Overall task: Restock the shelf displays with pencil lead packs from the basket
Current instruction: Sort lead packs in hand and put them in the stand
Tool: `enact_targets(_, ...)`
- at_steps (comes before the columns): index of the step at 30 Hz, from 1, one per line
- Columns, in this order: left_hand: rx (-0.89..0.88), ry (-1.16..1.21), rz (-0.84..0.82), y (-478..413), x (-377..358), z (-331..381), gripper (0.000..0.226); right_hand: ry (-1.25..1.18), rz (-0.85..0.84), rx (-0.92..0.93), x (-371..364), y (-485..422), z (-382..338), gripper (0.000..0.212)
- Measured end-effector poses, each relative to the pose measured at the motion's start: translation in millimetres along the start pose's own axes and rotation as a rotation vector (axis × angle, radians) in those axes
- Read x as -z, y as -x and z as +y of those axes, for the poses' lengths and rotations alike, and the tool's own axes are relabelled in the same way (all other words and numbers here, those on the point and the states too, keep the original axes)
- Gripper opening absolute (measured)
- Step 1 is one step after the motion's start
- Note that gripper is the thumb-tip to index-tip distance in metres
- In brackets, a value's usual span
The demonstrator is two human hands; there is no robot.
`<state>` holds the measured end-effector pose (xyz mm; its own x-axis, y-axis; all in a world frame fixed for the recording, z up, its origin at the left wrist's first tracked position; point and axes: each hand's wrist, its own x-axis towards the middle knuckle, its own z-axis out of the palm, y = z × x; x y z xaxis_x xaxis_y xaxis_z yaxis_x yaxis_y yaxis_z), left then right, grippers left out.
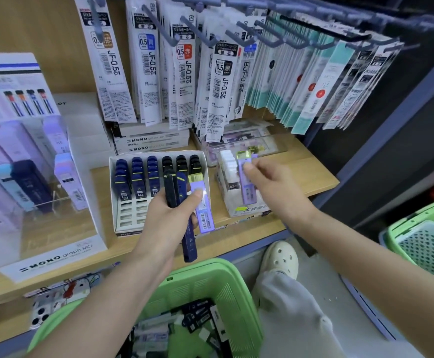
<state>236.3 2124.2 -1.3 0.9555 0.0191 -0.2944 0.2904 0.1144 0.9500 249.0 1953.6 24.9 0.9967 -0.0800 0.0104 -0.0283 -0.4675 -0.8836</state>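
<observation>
My left hand (170, 215) grips a bunch of lead packs over the front of a white display box (122, 218): a black one (169, 187), a dark blue one (189, 244) and a purple one with a yellow cap (203, 215). The box holds rows of dark blue and black packs at its back. My right hand (270, 187) pinches a purple lead pack (246, 182) above a second white display box (232, 200) with white-capped packs. A green basket (210, 282) with several loose packs sits below, at my knees.
Refill packets hang on hooks (184, 73) over the wooden shelf (311, 174). A tall MONO display stand (29, 177) fills the shelf's left. A second green basket (422, 239) stands at right on the floor. My shoe (280, 259) is beside the lower basket.
</observation>
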Motion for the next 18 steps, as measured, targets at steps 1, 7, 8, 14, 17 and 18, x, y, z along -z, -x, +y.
enact_targets(1,-0.01,-0.022,0.01,0,1,-1,0.01,0.061,0.063,0.034,6,-6,3,0.022)
enact_targets(7,-0.013,-0.069,0.011,-1,2,-3,0.011,0.32,0.247,0.082,30,-47,28,0.02)
enact_targets(8,-0.009,-0.071,0.011,-1,1,-3,0.011,0.383,0.24,0.089,31,-51,30,0.022)
enact_targets(14,-0.001,-0.076,0.004,-6,-3,-2,0.008,0.632,0.168,0.11,31,-71,40,0.03)
enact_targets(17,-0.007,-0.075,-0.01,-9,-4,-2,0.007,0.77,0.139,0.209,32,-76,41,0.024)
enact_targets(18,-0.009,-0.077,-0.014,-10,-5,-2,0.007,0.805,0.12,0.218,33,-79,42,0.025)
